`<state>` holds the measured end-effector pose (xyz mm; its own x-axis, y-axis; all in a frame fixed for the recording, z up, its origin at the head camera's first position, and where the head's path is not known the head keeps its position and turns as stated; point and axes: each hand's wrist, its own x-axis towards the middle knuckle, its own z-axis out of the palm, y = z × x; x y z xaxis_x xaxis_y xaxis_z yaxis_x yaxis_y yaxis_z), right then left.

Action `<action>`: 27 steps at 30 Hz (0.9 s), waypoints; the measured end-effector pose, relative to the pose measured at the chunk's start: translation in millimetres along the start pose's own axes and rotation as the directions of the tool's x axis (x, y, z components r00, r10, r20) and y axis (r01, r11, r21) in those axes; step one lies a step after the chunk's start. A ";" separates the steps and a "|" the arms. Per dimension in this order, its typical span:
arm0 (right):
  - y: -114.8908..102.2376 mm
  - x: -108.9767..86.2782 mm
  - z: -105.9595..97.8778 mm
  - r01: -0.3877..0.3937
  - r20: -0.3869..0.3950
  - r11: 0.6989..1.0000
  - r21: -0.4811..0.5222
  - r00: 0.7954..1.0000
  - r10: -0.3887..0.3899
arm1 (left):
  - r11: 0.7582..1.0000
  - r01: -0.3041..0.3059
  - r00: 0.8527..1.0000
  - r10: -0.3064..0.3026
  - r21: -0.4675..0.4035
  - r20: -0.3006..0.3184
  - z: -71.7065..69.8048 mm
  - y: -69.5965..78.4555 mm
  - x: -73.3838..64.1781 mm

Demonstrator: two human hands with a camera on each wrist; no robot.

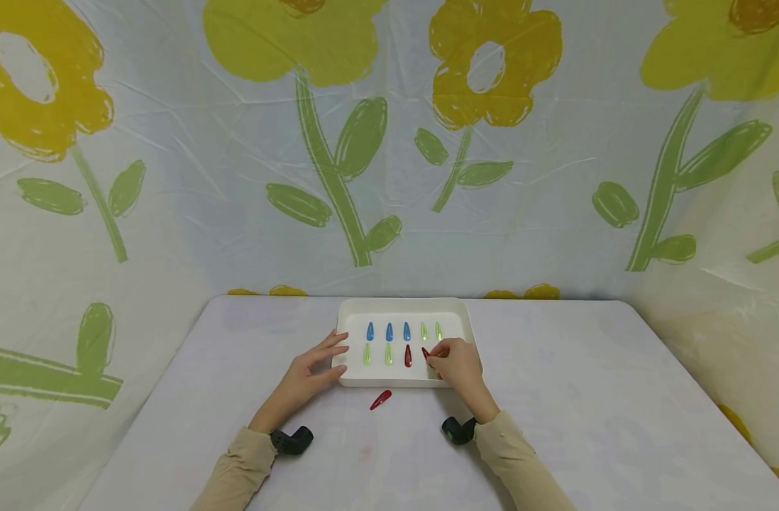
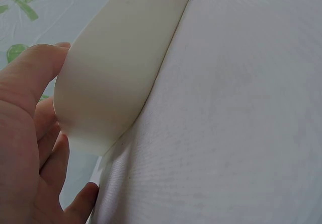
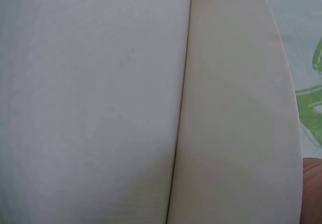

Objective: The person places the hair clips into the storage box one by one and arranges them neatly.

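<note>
A white tray (image 1: 402, 382) holds snap hair clips in two rows. Along the back row lie three blue clips (image 1: 389, 331) and two green clips (image 1: 424, 331); two more green clips and a red clip (image 1: 408, 355) are in the front row. My right hand (image 1: 458, 363) pinches another red hair clip (image 1: 426, 353) over the front row, right of the lying red one. With fingers spread, my left hand (image 1: 309, 372) rests at the tray's left side; in the left wrist view its thumb (image 2: 43, 65) touches the rim. The right fingers are mostly hidden behind the tray wall (image 3: 241, 113) in the right wrist view.
One loose red clip (image 1: 381, 399) lies slantwise on the white tabletop (image 1: 555, 426), just in front of the tray. Behind the table hangs a flower-print cloth (image 1: 236, 234). Each wrist carries a black device (image 1: 292, 441).
</note>
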<state>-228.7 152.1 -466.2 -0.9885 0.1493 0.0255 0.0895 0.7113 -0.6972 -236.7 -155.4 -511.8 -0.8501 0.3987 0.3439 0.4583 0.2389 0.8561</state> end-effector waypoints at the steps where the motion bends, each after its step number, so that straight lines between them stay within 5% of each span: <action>1: 0.4 0.2 0.0 0.009 -0.002 1.000 -0.003 1.000 -0.009 | 1.000 0.002 1.000 -0.002 0.004 0.000 0.2 0.4 0.2; 16: 1.8 0.5 1.0 0.046 -0.014 0.999 -0.029 0.999 -0.046 | 0.999 0.034 0.999 -0.034 -0.012 0.014 -2.3 37.5 -1.4; 27: 2.0 -0.6 1.0 0.055 -0.023 0.998 -0.025 0.998 -0.056 | 1.000 0.010 1.000 -0.010 0.025 0.001 1.4 2.1 0.6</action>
<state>-228.0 152.8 -468.3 -0.9888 0.1252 0.0806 0.0380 0.7352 -0.6767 -235.8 -153.4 -510.4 -0.8545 0.3974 0.3344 0.4559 0.2655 0.8495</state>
